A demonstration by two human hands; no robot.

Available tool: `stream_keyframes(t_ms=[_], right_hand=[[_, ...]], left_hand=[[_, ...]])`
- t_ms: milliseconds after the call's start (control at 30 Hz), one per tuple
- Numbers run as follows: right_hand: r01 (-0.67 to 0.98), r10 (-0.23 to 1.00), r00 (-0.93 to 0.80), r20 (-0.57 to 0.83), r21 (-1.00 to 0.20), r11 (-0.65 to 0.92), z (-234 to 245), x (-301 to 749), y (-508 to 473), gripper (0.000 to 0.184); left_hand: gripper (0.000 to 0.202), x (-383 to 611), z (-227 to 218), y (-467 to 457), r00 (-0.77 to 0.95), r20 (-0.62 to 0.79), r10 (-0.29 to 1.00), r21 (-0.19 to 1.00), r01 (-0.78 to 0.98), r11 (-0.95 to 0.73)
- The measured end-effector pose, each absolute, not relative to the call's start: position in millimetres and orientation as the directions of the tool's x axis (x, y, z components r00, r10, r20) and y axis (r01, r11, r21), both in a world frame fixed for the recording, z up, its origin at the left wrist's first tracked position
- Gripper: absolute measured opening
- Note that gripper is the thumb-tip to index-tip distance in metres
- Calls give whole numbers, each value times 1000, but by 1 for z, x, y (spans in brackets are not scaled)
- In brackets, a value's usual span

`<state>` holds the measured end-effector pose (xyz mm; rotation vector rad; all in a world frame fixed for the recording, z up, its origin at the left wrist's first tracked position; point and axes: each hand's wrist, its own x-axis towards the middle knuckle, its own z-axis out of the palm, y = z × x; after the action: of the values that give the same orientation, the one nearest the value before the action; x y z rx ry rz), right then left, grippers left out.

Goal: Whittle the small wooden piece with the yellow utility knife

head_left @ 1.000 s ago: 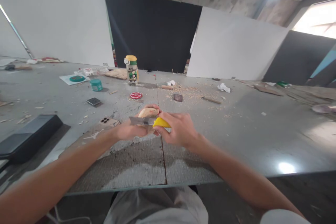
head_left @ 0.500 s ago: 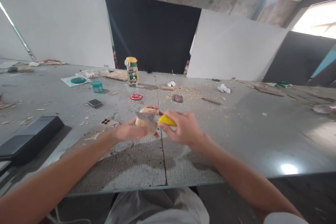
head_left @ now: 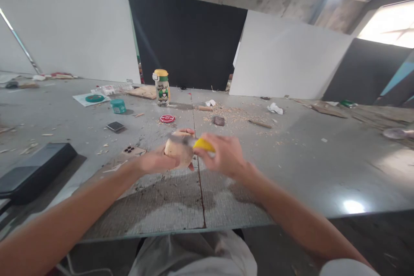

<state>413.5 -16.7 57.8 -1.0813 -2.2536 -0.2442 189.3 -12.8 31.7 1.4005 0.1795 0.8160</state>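
- Knife (head_left: pixel 203 145): bright yellow handle, grey blurred blade.
- Wood piece (head_left: pixel 176 153): pale cream.
- Bottle (head_left: pixel 162 90): yellow top, green band, dark lettering and a cartoon print over a clear body.
- Disc (head_left: pixel 167 118): red with white print.
- Jar (head_left: pixel 118 106): teal.
- Round lid (head_left: pixel 95 98): green-teal, on white paper (head_left: pixel 78 100).
- Box (head_left: pixel 42 168): black.
- Table (head_left: pixel 310 172): grey, dark-stained near the front edge.
- Middle panel (head_left: pixel 187 43): plain black, between 2 plain white panels (head_left: pixel 287 56).
- Shavings (head_left: pixel 239 114): light tan.

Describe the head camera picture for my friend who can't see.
The right hand holds a yellow-handled knife, blade blurred, over a pale piece in the left hand. Behind, a bottle stands on a littered grey table.
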Motion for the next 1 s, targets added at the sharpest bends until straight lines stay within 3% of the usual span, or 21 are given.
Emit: stream_keyframes(t_ms=[100, 167, 300, 467, 667, 867, 1000], right_hand=[[872, 692, -235, 682, -166, 461, 64, 437, 5, 36], [885, 697, -181, 694, -194, 423, 67, 446, 11, 36], [793, 690, -339, 640, -199, 575, 66, 433, -7, 34], [694, 659, -555, 507, -154, 703, 61, 407, -34, 35], [685, 654, -587, 477, -139, 716, 59, 406, -35, 34], [702, 657, -587, 474, -108, 704, 58, 403, -39, 35], [718, 644, -568, 513, -74, 692, 59, 409, -29, 38]], left_hand=[[66, 191, 34, -15, 763, 317, 564, 916, -400, 27], [69, 192, 31, -14, 756, 318, 573, 908, -416, 45], [67, 191, 29, -12, 708, 326, 627, 919, -393, -35], [65, 188, 36, -14, 670, 206, 713, 978, -119, -171], [58, 191, 37, -14, 637, 160, 754, 950, 107, -292], [38, 191, 38, -12, 621, 170, 765, 937, 139, -321], [43, 187, 46, -15, 663, 154, 732, 951, 102, -292]])
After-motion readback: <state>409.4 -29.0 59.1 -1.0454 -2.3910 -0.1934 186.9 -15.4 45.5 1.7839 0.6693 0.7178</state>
